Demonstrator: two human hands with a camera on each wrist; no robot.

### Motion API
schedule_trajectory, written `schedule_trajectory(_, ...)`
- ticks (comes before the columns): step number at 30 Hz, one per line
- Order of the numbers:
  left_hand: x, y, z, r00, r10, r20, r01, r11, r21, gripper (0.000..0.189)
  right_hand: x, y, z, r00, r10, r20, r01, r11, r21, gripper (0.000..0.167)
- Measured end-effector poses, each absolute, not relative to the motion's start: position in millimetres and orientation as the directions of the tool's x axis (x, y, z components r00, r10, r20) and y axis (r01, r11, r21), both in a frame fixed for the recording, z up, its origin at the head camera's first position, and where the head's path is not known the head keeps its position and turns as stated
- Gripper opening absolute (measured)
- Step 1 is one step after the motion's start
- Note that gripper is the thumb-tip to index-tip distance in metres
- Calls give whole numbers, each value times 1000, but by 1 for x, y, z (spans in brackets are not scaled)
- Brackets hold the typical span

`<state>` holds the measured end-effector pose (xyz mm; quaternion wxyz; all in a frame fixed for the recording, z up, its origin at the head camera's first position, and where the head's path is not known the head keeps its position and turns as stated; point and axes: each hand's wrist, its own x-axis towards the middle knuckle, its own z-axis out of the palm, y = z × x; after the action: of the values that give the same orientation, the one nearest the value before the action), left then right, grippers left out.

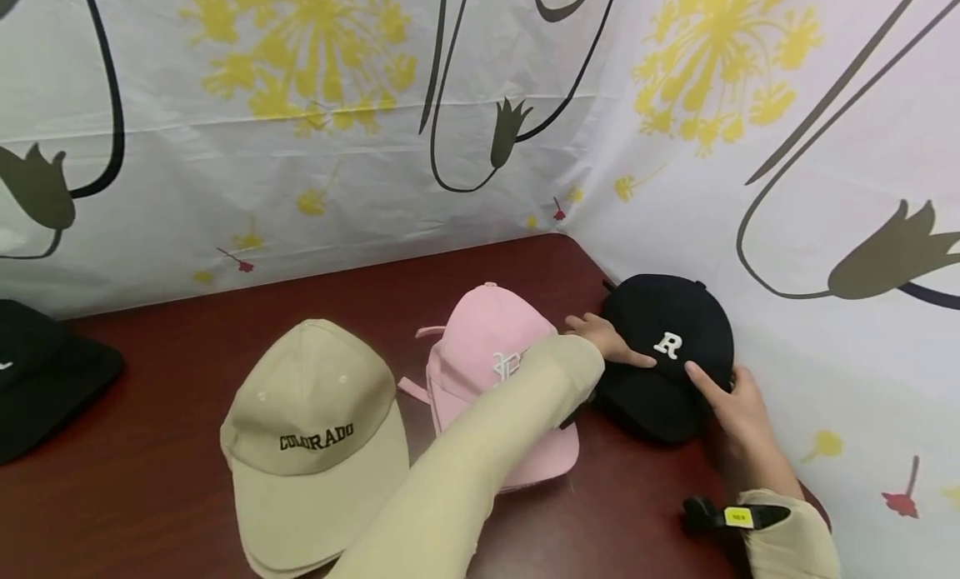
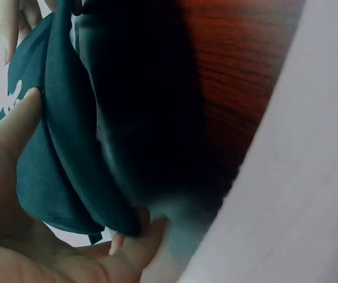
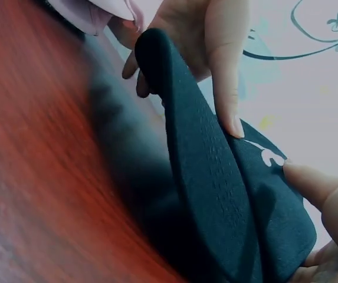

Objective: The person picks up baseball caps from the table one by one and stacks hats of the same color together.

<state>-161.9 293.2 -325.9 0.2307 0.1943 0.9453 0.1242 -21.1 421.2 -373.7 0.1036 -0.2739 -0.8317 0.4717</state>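
Observation:
A black baseball cap (image 1: pixel 643 325) with a white letter R on its front is held between both hands at the right end of the table. My left hand (image 1: pixel 606 341) grips its left side, thumb on the front panel beside the letter. On the opposite side my right hand (image 1: pixel 738 408) holds the cap, its thumb (image 3: pixel 313 183) also pressing near the letter. In the left wrist view the left fingers (image 2: pixel 130 253) reach round by the brim. Close under the left forearm stands a pink cap (image 1: pixel 491 329) with a white emblem, partly covered by the sleeve.
A beige cap (image 1: pixel 311 396) reading COLORADO sits left of the pink one. Another black cap (image 1: pixel 45 371) is cut off at the left edge. The dark red wooden table (image 1: pixel 172 371) meets a flower-printed white cloth (image 1: pixel 337 187) at the back and right.

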Motion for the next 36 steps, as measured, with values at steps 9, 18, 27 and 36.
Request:
schedule_trajectory(9,-154,286,-303,-808,496,-319,345,836,426,110,-14,410,-362,-777,629,-30,359,403,-842,77)
schedule_trajectory(18,-152,256,-279,-792,570,-220,414,765,493,114,-16,393,-341,-766,641,44,301,419,-857,73)
schedule_trajectory(27,-164,227,-264,-760,640,-114,516,701,492,106,-19,379,-324,-780,619,94,226,418,-880,67)
schedule_trajectory(36,-179,187,-247,-739,666,-98,516,654,552,112,-35,352,-304,-792,577,201,122,471,-873,63)
